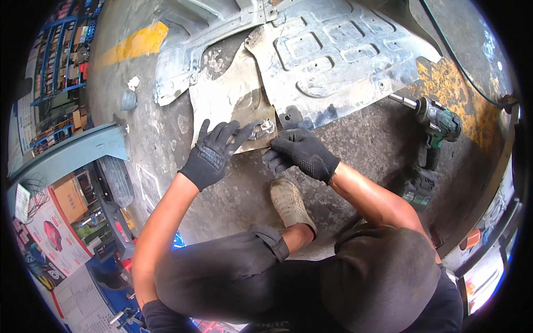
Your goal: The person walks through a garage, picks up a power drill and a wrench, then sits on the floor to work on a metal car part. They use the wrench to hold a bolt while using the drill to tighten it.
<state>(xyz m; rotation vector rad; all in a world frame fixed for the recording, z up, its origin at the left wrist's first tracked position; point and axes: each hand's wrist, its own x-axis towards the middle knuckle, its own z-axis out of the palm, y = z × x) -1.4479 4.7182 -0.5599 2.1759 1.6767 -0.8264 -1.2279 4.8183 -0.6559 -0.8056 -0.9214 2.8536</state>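
Both my hands wear black gloves and work at the near edge of a thin, dirty, beige sheet panel [230, 83] on the floor. My left hand [214, 154] is open, its fingers spread over the panel's near left part. Beside its thumb, a torn spot with a whitish clip-like bit [267, 126] shows on the panel. My right hand [302, 154] is closed at the panel's near right corner, thumb and fingers pressed together. What it pinches, if anything, is hidden. A larger grey embossed panel [338, 66] lies against the beige one, just beyond my right hand.
A green and black cordless impact wrench [438, 125] with a long socket rests on the floor at right. A dark hose [461, 66] runs along the far right. Another grey panel [177, 72] lies at far left. Shelves [58, 50] and boxes [53, 233] line the left side. My shoe [290, 202] stands near the panel.
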